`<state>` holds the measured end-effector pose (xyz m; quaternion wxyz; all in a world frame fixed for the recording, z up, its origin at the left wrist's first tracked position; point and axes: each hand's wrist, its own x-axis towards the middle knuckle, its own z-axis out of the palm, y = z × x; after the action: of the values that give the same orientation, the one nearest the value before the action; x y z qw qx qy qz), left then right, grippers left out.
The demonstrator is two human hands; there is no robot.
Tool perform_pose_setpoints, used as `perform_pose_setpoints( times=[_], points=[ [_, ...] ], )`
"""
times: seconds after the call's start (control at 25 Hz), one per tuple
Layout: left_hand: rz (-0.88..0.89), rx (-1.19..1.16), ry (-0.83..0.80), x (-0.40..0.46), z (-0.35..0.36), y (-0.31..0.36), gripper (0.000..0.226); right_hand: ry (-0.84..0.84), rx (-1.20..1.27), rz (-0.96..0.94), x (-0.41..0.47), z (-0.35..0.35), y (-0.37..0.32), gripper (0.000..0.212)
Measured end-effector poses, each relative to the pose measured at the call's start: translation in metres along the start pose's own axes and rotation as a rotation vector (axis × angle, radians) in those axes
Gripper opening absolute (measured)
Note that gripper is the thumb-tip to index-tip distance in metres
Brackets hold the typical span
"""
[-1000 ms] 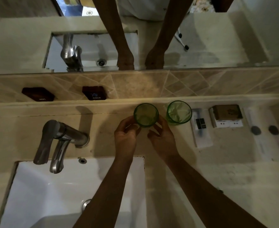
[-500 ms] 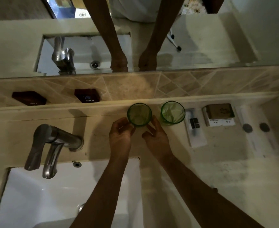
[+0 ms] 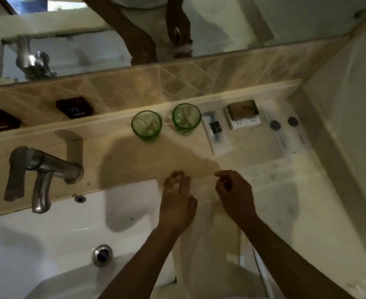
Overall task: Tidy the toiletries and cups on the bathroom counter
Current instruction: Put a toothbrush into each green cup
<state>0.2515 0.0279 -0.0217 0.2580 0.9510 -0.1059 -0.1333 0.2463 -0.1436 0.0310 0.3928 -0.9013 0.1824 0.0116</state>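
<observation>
Two green glass cups stand upright side by side along the back of the table, beside packaged toiletries in a neat row, so tidying looks nearly done. Both hands are empty near the sink: left hand flat with fingers spread, right hand loosely curled.

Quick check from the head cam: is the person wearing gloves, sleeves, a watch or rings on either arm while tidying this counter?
No gloves: both the left hand and the right hand are bare. No sleeves reach the forearms, which are uncovered to the bottom edge of the picture. I see no watch, bracelet or ring on either side, though the picture is dim and somewhat blurred, so a thin ring could be missed.
</observation>
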Motion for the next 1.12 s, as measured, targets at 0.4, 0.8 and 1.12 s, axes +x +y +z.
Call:
perform_pose_setpoints(
  times=[0.4, 0.8, 1.12],
  points=[
    [0.048, 0.33, -0.01, -0.005, 0.029, 0.003, 0.07, -0.062, -0.202, 0.341, -0.114, -0.055, 0.112, 0.03],
    [-0.168, 0.236, -0.336, 0.009, -0.008, 0.034, 0.098, -0.323, -0.42, 0.16, -0.123, -0.063, 0.121, 0.024],
    [-0.298, 0.255, -0.267, -0.026, 0.023, 0.071, 0.084, -0.281, -0.21, 0.282, -0.085, -0.09, 0.133, 0.025]
  ],
)
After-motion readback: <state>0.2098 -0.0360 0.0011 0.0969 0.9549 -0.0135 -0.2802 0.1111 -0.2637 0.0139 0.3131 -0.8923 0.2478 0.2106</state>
